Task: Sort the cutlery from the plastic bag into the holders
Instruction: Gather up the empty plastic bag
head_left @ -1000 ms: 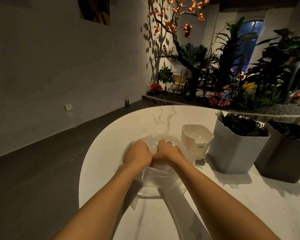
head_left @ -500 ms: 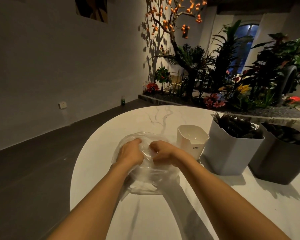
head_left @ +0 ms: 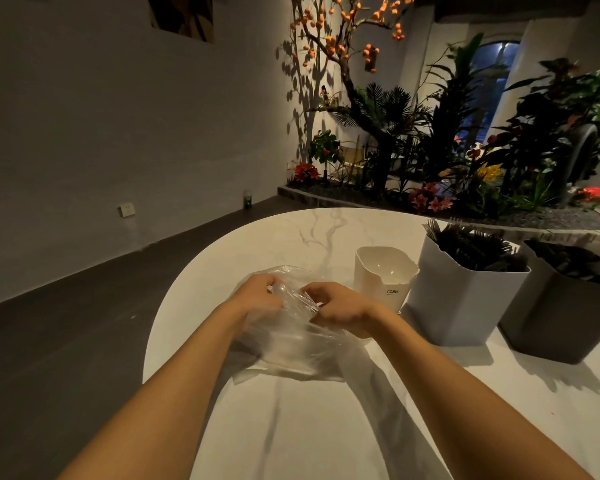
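A clear plastic bag (head_left: 291,348) lies on the white marble table (head_left: 309,427) in front of me. My left hand (head_left: 257,296) grips its left side near the mouth, and a clear plastic spoon bowl (head_left: 279,289) shows by my fingers. My right hand (head_left: 336,306) pinches clear plastic cutlery (head_left: 307,301) at the bag's opening. To the right stand three holders: a small white one (head_left: 383,275) with nothing visible inside, a light grey one (head_left: 465,299) full of dark forks, and a dark grey one (head_left: 565,306) with dark cutlery.
The table's rounded edge (head_left: 160,327) drops to a dark floor on the left. Behind the table runs a planter bed (head_left: 430,174) with plants, flowers and an orange-fruited tree. A grey wall (head_left: 118,116) stands on the left.
My hands have drawn apart on the bag and its mouth has opened. Clear cutlery now shows between my fingers. The view has shifted slightly.
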`<control>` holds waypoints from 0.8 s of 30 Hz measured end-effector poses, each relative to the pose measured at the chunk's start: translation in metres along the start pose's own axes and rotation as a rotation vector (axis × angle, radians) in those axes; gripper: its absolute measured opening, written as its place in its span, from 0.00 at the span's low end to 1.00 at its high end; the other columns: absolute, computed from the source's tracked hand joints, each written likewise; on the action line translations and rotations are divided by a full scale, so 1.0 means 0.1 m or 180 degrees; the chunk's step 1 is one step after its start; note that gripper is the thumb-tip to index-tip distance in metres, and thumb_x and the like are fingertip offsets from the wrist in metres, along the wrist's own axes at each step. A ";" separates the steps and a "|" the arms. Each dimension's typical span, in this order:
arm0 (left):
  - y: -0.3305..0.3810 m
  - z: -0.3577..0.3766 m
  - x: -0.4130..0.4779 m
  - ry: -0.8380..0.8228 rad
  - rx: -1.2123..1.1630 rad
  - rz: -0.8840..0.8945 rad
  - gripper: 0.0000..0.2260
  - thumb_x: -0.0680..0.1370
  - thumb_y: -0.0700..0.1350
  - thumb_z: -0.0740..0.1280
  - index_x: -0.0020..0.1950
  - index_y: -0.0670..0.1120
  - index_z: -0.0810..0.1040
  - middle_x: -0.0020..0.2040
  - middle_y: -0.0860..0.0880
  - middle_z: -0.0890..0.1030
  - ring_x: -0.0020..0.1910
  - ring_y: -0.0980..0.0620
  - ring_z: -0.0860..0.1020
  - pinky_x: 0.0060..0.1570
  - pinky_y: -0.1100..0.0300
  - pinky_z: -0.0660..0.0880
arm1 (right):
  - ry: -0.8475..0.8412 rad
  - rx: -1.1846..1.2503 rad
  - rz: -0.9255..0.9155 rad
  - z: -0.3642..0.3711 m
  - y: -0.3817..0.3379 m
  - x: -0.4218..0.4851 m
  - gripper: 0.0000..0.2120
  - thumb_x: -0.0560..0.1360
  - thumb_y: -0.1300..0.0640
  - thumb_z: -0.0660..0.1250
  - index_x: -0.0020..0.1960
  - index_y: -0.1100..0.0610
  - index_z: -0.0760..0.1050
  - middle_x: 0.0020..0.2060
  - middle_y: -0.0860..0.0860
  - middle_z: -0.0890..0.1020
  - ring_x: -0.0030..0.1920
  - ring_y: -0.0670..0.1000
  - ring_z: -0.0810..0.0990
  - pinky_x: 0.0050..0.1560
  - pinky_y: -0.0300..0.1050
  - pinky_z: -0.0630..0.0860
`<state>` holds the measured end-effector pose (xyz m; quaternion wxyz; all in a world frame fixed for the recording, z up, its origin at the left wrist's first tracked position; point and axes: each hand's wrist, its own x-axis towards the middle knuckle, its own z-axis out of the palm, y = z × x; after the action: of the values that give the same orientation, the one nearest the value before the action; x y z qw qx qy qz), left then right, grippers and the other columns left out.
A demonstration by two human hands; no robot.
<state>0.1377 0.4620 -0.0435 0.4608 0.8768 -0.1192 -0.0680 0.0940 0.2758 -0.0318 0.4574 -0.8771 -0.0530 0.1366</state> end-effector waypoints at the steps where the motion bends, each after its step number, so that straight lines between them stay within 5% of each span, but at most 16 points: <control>1: 0.01 -0.01 -0.01 -0.0010 -0.0015 -0.0019 0.07 0.79 0.42 0.67 0.54 0.44 0.83 0.52 0.47 0.84 0.55 0.47 0.82 0.58 0.53 0.79 | 0.0011 -0.0142 -0.0015 0.02 -0.02 -0.01 0.25 0.64 0.62 0.71 0.61 0.55 0.79 0.55 0.56 0.83 0.52 0.52 0.82 0.55 0.50 0.80; 8: -0.01 -0.02 -0.03 -0.0063 0.0077 0.0016 0.08 0.79 0.43 0.69 0.56 0.49 0.83 0.54 0.51 0.82 0.54 0.51 0.80 0.59 0.53 0.78 | 0.0301 -0.1105 -0.0271 0.18 -0.17 0.00 0.03 0.74 0.51 0.70 0.46 0.48 0.77 0.45 0.49 0.82 0.47 0.52 0.80 0.48 0.46 0.75; 15: -0.03 -0.03 -0.08 -0.0072 0.0131 0.0140 0.06 0.80 0.49 0.70 0.55 0.50 0.83 0.54 0.53 0.83 0.53 0.53 0.81 0.60 0.51 0.78 | 0.0362 -0.0358 -0.0150 0.10 -0.06 0.03 0.13 0.64 0.59 0.79 0.47 0.54 0.83 0.41 0.53 0.84 0.43 0.54 0.84 0.49 0.51 0.81; 21: -0.02 -0.05 -0.12 -0.0211 0.0250 0.0058 0.06 0.79 0.51 0.71 0.54 0.52 0.82 0.54 0.51 0.83 0.52 0.51 0.81 0.60 0.49 0.79 | 0.0323 0.0069 -0.0309 0.03 -0.04 -0.07 0.11 0.69 0.56 0.76 0.50 0.57 0.84 0.42 0.56 0.85 0.41 0.47 0.82 0.49 0.47 0.81; 24: -0.02 -0.04 -0.13 -0.0238 0.0313 0.0009 0.07 0.80 0.50 0.70 0.56 0.50 0.81 0.56 0.49 0.83 0.52 0.51 0.81 0.60 0.50 0.79 | 0.0433 0.0213 -0.0289 0.00 -0.03 -0.10 0.10 0.68 0.64 0.76 0.49 0.61 0.83 0.38 0.52 0.83 0.40 0.48 0.81 0.50 0.50 0.81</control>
<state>0.1266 0.4697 -0.0425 0.4125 0.8951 -0.1408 -0.0942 0.0847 0.2754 -0.0275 0.4948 -0.8652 -0.0569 0.0575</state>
